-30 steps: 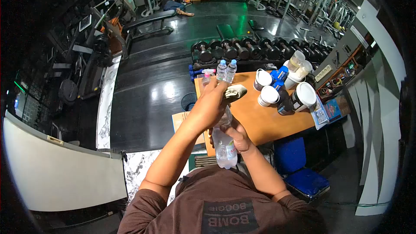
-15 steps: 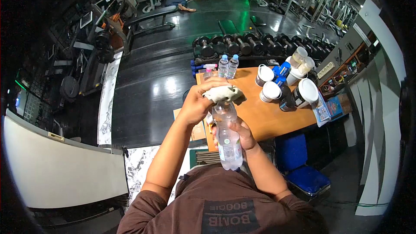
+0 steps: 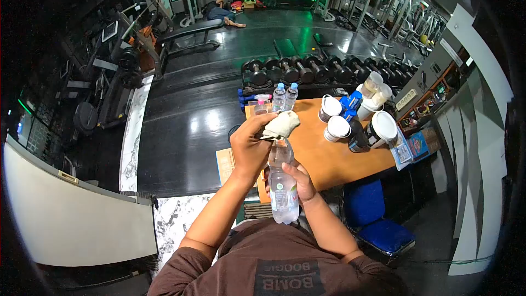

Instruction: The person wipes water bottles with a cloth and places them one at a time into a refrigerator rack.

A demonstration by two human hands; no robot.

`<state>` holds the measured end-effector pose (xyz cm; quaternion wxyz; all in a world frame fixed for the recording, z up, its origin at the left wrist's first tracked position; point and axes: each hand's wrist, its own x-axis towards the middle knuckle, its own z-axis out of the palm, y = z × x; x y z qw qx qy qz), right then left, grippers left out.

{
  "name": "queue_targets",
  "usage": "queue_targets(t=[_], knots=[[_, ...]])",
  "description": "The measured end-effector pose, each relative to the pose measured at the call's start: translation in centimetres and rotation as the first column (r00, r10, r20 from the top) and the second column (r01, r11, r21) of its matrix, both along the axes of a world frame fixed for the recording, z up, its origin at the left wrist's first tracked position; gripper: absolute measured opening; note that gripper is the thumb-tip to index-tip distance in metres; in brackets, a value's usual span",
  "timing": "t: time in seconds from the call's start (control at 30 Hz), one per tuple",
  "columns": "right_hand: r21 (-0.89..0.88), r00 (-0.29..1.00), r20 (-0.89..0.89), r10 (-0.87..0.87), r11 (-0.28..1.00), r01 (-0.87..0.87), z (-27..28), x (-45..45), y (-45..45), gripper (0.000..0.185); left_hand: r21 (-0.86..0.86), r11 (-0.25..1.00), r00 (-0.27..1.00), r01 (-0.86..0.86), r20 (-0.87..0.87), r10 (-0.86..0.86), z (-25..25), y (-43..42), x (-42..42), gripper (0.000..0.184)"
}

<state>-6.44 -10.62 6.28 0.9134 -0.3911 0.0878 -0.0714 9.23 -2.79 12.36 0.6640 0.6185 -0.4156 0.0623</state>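
Note:
A clear plastic bottle [image 3: 284, 197] with a pale label stands roughly upright in front of my chest, its base towards me. My right hand [image 3: 300, 180] is wrapped around the middle of it. Over the bottle's top, my left hand [image 3: 252, 145] grips a folded off-white cloth [image 3: 282, 124] with a dark underside. The cloth and fingers hide the mouth, so I cannot tell whether a cap is on.
Beyond my hands is a wooden table [image 3: 329, 159] with two water bottles [image 3: 285, 97], a spray bottle [image 3: 262, 104] and several white-lidded tubs [image 3: 337, 127]. A blue chair [image 3: 383, 233] stands at right. Behind are a dumbbell rack [image 3: 312, 71] and a person [image 3: 224, 13] lying on the floor.
My left hand has turned on the bottle's top, and the cloth is bunched more upright. The bottle has shifted slightly left and down in view. My right hand keeps its hold.

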Motion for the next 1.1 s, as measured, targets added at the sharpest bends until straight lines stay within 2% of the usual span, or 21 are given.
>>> queue_targets(t=[0.17,0.23,0.3,0.37,0.43,0.5,0.57,0.63,0.77,0.83,0.87,0.9,0.97,1.1], knots=[[-0.034,0.999,0.042,-0.02,0.999,0.022,-0.3,0.2,1.1,0.053,-0.029,0.997,0.989,-0.066,0.127,0.069,0.2,0.2,1.9,0.049],[-0.009,0.999,0.041,-0.002,1.0,0.002,-0.9,0.5,1.0,0.053,0.001,0.988,0.968,-0.155,0.199,0.151,1.3,1.0,2.3,0.051],[0.006,1.0,0.016,-0.018,1.0,0.018,-1.0,0.6,0.8,0.054,0.069,0.992,0.977,-0.108,0.192,0.093,2.0,1.8,2.3,0.052],[0.007,0.998,-0.048,-0.051,0.999,0.052,-0.6,0.7,0.4,0.053,0.168,0.984,0.976,0.054,0.199,-0.088,2.6,2.2,2.1,0.055],[0.023,0.997,-0.045,-0.055,0.998,0.056,-0.9,1.0,0.1,0.054,0.258,0.962,0.958,0.092,0.241,-0.156,2.2,2.3,1.5,0.057],[0.183,0.999,0.034,-0.011,0.983,0.005,-0.5,1.1,-0.3,0.052,0.345,0.93,0.928,0.124,0.292,-0.232,1.7,2.6,1.2,0.061],[0.139,1.0,0.019,-0.021,0.99,0.018,-1.1,1.4,-0.9,0.058,0.349,0.928,0.937,0.131,0.262,-0.231,1.5,2.5,0.8,0.063],[0.186,0.991,0.134,0.003,0.982,-0.029,-1.5,1.6,-1.1,0.06,0.342,0.936,0.936,0.088,0.294,-0.195,1.1,2.5,0.5,0.065],[0.145,0.956,0.273,0.108,0.978,-0.151,-3.2,2.1,-1.8,0.063,0.353,0.935,0.95,0.023,0.284,-0.131,1.4,3.6,-0.9,0.062],[0.138,0.971,0.161,-0.175,0.979,0.153,-2.9,2.4,-0.9,0.066,0.315,0.948,0.952,0.041,0.277,-0.133,1.2,4.0,-1.3,0.063],[0.105,0.968,0.141,-0.209,0.975,0.196,-3.4,2.7,-0.9,0.07,0.318,0.948,0.941,0.006,0.318,-0.113,1.4,4.3,-1.5,0.061],[0.106,0.967,0.138,-0.212,0.974,0.198,-3.7,2.6,-1.0,0.07,0.32,0.947,0.929,-0.028,0.358,-0.093,1.4,4.5,-1.7,0.06],[0.068,0.965,0.238,-0.112,0.993,0.098,-3.9,2.4,-1.5,0.071,0.31,0.95,0.924,-0.038,0.373,-0.085,0.8,4.6,-1.4,0.062],[0.015,0.974,0.143,-0.175,0.984,0.175,-3.3,2.4,-1.3,0.068,0.352,0.935,0.93,0.041,0.328,-0.165,0.6,5.5,-1.5,0.061]])
